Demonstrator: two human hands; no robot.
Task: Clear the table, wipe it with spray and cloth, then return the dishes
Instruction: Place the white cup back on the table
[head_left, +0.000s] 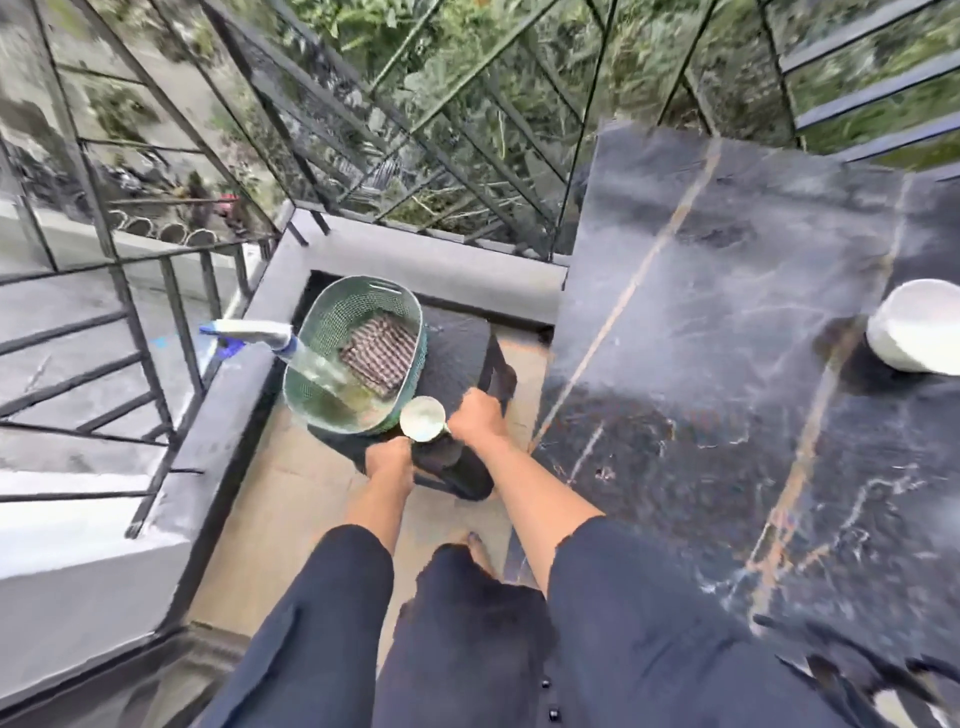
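A black marble table (727, 322) fills the right side, with a white bowl (919, 327) near its right edge. To its left stands a black chair (457, 348). On the seat sits a green mesh basket (358, 312) that holds a clear spray bottle (311, 364) with a white and blue head, and a checked cloth (379, 353). My right hand (478, 418) grips a pale cup (422, 418) at its side, just in front of the basket. My left hand (389, 460) curls round the edge of a dark rounded dish (452, 467) under the cup; blur hides its shape.
A grey parapet (431, 260) topped with black metal railing and glass panels encloses the balcony behind and to the left of the chair. Beige floor tiles (291, 509) show between the parapet and my legs. Greenery lies beyond the railing.
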